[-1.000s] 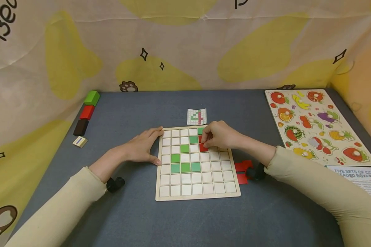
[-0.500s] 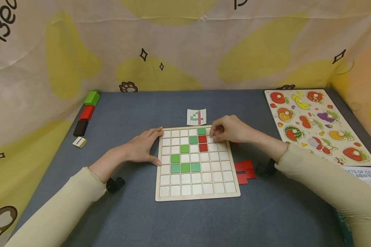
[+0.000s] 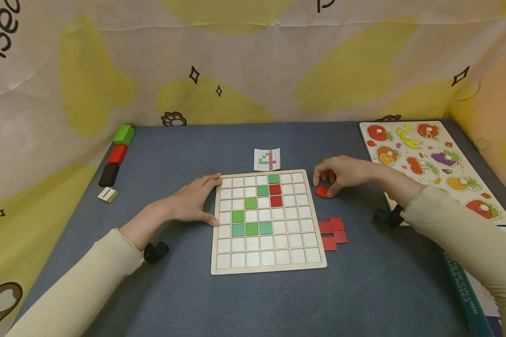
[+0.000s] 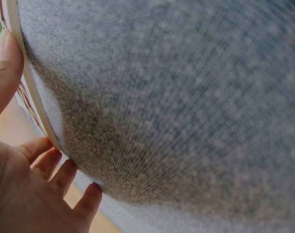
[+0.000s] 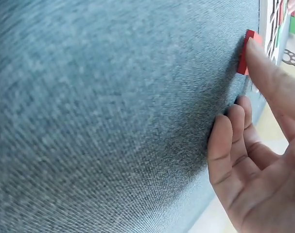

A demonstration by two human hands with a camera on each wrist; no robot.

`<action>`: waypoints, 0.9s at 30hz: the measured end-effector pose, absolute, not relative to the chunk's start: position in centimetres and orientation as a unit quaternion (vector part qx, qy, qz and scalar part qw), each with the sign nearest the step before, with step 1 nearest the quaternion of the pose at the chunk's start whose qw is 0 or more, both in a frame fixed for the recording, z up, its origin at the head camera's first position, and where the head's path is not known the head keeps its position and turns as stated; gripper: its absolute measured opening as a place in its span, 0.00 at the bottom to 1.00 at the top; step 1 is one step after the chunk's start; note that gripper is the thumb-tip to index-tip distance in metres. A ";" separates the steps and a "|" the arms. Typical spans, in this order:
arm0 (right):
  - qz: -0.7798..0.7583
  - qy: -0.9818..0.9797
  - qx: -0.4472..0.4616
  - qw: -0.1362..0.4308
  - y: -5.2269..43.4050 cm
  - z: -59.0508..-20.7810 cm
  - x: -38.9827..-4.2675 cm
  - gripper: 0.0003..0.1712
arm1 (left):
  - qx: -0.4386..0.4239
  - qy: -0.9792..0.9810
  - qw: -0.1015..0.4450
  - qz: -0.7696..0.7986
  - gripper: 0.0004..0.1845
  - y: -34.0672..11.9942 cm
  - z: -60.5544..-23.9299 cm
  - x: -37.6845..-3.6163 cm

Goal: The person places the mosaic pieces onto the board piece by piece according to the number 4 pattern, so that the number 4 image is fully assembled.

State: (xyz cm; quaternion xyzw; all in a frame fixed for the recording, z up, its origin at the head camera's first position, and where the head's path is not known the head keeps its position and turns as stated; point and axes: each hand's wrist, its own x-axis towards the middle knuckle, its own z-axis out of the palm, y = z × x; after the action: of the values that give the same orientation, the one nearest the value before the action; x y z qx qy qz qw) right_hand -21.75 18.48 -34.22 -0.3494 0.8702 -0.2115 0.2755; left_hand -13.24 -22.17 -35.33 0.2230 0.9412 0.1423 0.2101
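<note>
— Right hand [image 3: 341, 175], what's it doing? Is it holding anything?

— It sits on the grey worktop [image 3: 194, 150] just right of the grid board [image 3: 267, 269], fingers curled over a loose red tile [image 3: 321, 191]. In the right wrist view a fingertip [image 5: 264, 63] touches the tile's edge [image 5: 245, 51], but the tile lies flat on the cloth; I'd call it touched, not yet pinched or lifted.

— And the left hand [image 3: 191, 203]?

— Flat and relaxed against the board's left edge, fingers straight, steadying it. The left wrist view shows the same: fingers [image 4: 6, 68] resting along the wooden rim.

— Which step would you say this is?

— Judging by the board, a picture is being copied from the pattern card [image 3: 267, 159] above it. Green tiles [image 3: 251, 228] are laid, and two red tiles [image 3: 275, 195] sit in the upper middle. This looks like fetching the next red piece.

— What does the next move need?

— A clean pinch on the thin tile, then setting it squarely into a free cell. Three spare red tiles [image 3: 333, 232] wait lower right of the board.
</note>
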 end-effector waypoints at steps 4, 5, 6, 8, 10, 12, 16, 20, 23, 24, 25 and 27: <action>-0.207 0.876 -0.345 0.264 18.5 -34.3 -21.8 0.15 | 0.223 0.941 0.209 0.143 0.59 -22.2 -35.3 -13.2; -0.206 0.879 -0.342 0.261 18.5 -34.3 -21.8 0.14 | 0.223 0.941 0.209 0.142 0.59 -22.2 -35.3 -13.2; -0.204 0.882 -0.338 0.256 18.4 -34.2 -21.8 0.14 | 0.223 0.941 0.209 0.143 0.59 -22.2 -35.3 -13.2; -0.205 0.889 -0.329 0.243 18.2 -34.0 -21.6 0.14 | 0.222 0.941 0.210 0.143 0.59 -22.2 -35.3 -13.2; -0.209 0.897 -0.319 0.224 17.8 -33.7 -21.4 0.13 | 0.222 0.942 0.210 0.142 0.59 -22.2 -35.4 -13.2; -0.221 0.900 -0.314 0.206 17.3 -33.4 -21.0 0.13 | 0.221 0.942 0.210 0.141 0.59 -22.2 -35.4 -13.2; -0.264 0.891 -0.316 0.191 15.4 -33.1 -19.7 0.11 | 0.221 0.942 0.210 0.140 0.59 -22.2 -35.3 -13.2; -0.301 0.871 -0.331 0.201 12.8 -33.4 -17.9 0.08 | 0.219 0.942 0.212 0.143 0.59 -22.1 -35.2 -13.2; -0.314 0.861 -0.343 0.204 11.2 -33.7 -16.6 0.06 | 0.219 0.941 0.212 0.144 0.59 -22.1 -35.2 -13.1; -0.317 0.859 -0.346 0.205 10.8 -33.9 -16.3 0.06 | 0.219 0.941 0.213 0.143 0.59 -22.1 -35.2 -13.1; -0.320 0.857 -0.347 0.205 10.4 -34.0 -16.0 0.05 | 0.219 0.941 0.213 0.143 0.59 -22.1 -35.1 -13.1; -0.319 0.856 -0.352 0.201 9.8 -34.2 -15.5 0.05 | 0.219 0.941 0.214 0.142 0.59 -22.1 -35.1 -13.1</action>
State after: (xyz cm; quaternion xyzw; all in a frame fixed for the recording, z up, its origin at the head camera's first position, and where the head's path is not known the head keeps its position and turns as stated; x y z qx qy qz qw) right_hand -15.49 9.79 -34.17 -0.3524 0.8565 -0.3189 0.2014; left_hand -13.12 -22.08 -35.10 0.2188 0.9412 0.1425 0.2142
